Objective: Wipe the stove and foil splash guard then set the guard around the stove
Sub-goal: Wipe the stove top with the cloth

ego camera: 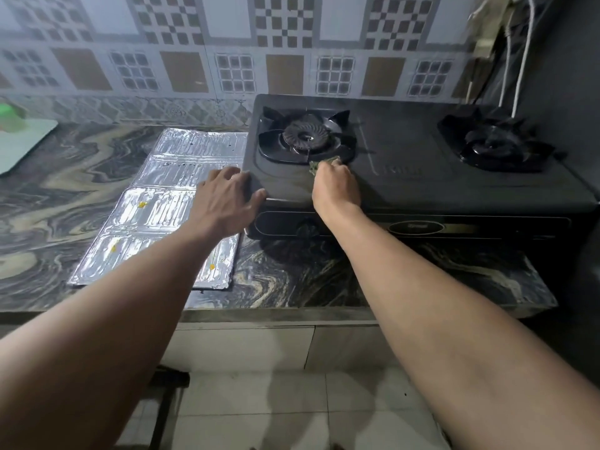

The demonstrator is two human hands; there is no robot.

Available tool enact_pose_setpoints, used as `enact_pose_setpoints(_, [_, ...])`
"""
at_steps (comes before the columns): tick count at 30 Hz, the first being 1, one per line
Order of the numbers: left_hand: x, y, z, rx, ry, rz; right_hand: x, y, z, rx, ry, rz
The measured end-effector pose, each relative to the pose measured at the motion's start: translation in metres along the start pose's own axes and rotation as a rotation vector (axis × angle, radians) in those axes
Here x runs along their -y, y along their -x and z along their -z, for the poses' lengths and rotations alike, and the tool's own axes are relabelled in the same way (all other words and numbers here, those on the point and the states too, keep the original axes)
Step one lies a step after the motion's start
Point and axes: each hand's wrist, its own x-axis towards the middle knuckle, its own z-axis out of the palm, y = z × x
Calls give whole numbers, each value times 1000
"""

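right hand (pixel 336 186): fingers bunched round a green scrub pad (pixel 314 166), rubbing the gas stove (pixel 422 170) top just near the left burner (pixel 305 136)
left hand (pixel 227 198): flat, bracing the stove's left near corner
foil splash guard (pixel 162 209): flat on the counter (pixel 58 203), left of stove, yellow spots not yet wiped
risk: imo the pad could snag the pan support, or the stove slides if the brace slips

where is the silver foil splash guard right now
Head view: the silver foil splash guard lies flat on the dark marbled countertop, just left of the black two-burner stove.
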Motion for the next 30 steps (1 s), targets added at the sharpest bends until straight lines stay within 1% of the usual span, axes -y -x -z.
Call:
enact_pose_setpoints(2, [8, 2, 0, 3, -11, -24, 15, 0, 0, 5, 21, -8])
enact_pose_setpoints(6, [20, 1, -3, -41, 24, -60, 46, 7, -4, -14, 34, -1])
enact_pose_setpoints(11, [34, -5, -6, -40, 60, -41, 65, 12, -4, -26, 40, 18])
enact_pose_setpoints(17, [40, -5, -6, -32, 95, -68, 95, 25, -4, -13, -31, 113])
enact_pose_setpoints(21, [40, -5, -3, -60, 146, -111, 90, 30, -5, 13, -102, 132])
enact_pose_setpoints(25, [38, -5, -3, -96, 194, -126, 77, 37, -8, 22, -138, 254])
enact_pose_setpoints(27, [38, -5, -3, -106, 219, -117, 69, 37, -11, 46, -150, 302])
enact_pose_setpoints(30, [33, -1, 1, -100, 226, -77, 53, 39, -12, 66, -144, 323])
